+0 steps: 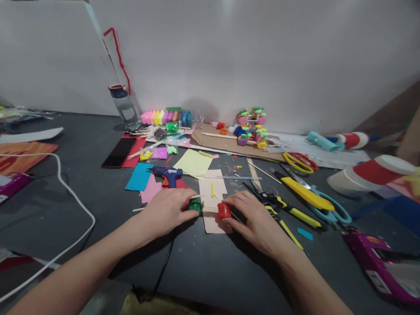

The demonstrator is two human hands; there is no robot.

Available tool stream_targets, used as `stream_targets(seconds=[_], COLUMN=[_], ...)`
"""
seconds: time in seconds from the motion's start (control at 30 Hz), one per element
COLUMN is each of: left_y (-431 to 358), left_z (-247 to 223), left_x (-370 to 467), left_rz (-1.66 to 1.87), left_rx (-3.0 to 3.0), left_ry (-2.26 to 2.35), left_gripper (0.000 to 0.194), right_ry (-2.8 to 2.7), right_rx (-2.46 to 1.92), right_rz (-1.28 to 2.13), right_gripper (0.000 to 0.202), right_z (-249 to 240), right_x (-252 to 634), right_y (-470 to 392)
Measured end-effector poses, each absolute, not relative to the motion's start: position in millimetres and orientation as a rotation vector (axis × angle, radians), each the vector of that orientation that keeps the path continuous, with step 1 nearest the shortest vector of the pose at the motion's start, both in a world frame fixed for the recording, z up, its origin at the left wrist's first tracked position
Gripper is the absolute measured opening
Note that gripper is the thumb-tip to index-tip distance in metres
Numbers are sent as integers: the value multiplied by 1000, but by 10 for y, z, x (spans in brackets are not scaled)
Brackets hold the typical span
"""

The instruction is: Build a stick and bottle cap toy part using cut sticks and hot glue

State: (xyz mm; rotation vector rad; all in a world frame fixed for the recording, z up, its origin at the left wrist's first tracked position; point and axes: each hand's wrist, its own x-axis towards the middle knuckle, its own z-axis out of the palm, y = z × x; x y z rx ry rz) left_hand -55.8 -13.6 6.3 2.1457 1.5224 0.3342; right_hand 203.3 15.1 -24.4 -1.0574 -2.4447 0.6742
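Note:
Near the middle of the table, my left hand (175, 209) is closed with thumb and fingers round green bottle caps (195, 204). My right hand (251, 216) grips red bottle caps (224, 211) a short way to the right. Thin wooden sticks (210, 209) run between the two sets of caps; whether they are joined to them I cannot tell. Beneath lies a piece of pale paper (215, 225), with a short yellow stick (212, 189) on it. A blue glue gun (167, 173) rests just behind my left hand.
Pliers (295, 212), a yellow utility knife (306, 192) and blue-handled scissors (331, 210) lie to the right, near a paper cup (370, 175). A phone (118, 153) and a water bottle (126, 107) are at the back left. A white cable (77, 199) curves across the left side.

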Motion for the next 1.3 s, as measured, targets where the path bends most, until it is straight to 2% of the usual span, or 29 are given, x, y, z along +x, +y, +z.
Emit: stream_targets(seconds=[0.17, 0.4, 0.53, 0.7, 0.83, 1.0, 1.17, 1.3], left_y=[-125, -100, -72, -78, -90, -122, -234, -316], left_z=[187, 111, 0, -33, 21, 128, 204, 130], left_x=[-567, -580, -590, -598, -610, -646, -519, -270], left_rz=[525, 627, 597, 615, 755, 982, 986, 823], left_rx=[2004, 1853, 1885, 1929, 1900, 1912, 2164, 2505], left_ry=[1461, 1372, 1349, 1354, 1396, 1472, 1382, 1157], left_gripper=[23, 23, 19, 24, 28, 42, 23, 25], right_ry=[-2283, -2201, -2250, -2358, -2342, -2140, -2074, -2192], right_rx=[-1068, -1096, -1090, -1070, -1072, -1159, -1093, -878], right_rz=[849, 942, 895, 802, 717, 523, 463, 547], right_gripper=[20, 15, 17, 22, 28, 18, 16, 21], right_z=[-199, -186, -255, -285, -261, -329, -279, -145], right_x=[2076, 2098, 2083, 2057, 2105, 2221, 2189, 2072], right_y=[149, 142, 152, 128, 138, 209, 169, 32])
